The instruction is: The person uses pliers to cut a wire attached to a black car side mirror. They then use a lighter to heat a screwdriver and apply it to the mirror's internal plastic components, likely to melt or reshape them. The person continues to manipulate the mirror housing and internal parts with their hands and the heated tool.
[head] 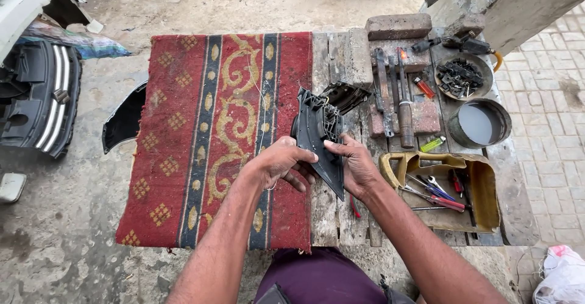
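I hold a dark grey plastic car part [318, 134], long and tapering to a point at its near end, upright over the edge of a red patterned rug [207, 127]. My left hand [281, 162] grips its left side near the bottom. My right hand [356, 165] grips its right side, thumb pressed on the ribbed face. A second black ribbed piece [346, 95] lies just behind it on the wooden bench [341, 218].
Metal tools [396, 96] and bricks [399, 26] lie on the bench at right, with a bowl of black clips [460, 75], a round tin of grey liquid [480, 123], and a cut yellow container [481, 188] holding screwdrivers. A car grille [36, 96] rests on the ground at left.
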